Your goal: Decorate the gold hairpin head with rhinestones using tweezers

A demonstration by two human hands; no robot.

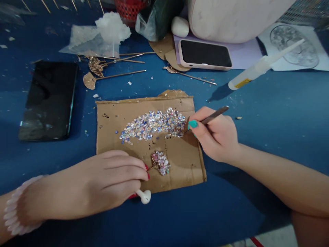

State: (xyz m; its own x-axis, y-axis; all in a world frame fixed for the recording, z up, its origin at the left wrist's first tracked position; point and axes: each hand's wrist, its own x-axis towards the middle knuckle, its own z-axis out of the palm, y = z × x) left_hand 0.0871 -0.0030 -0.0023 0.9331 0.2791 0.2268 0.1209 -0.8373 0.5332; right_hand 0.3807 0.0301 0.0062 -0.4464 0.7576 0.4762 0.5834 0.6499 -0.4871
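Note:
My left hand (102, 181) is closed on the thin metal stem of a hairpin. The hairpin's ornament (161, 162), crusted with pink and pale rhinestones, sits just past my fingertips over a piece of cardboard (180, 157). A white earbud (145, 196) pokes out from beneath the same hand; whether my fingers grip it I cannot tell. In a pinch, my right hand (218, 135) holds dark tweezers (216, 115), tips down at the right end of a spread of blue, clear and pink rhinestones (154, 123). The tips are partly hidden by the thumb.
A black phone (48, 101) lies at left. Behind the cardboard are bare hairpins (89, 80), a plastic bag (87, 39), a pink-cased phone (205, 54) and a red basket (130, 10). A glue bottle (246, 77) stands tilted at right, near a drawing on paper (295, 48).

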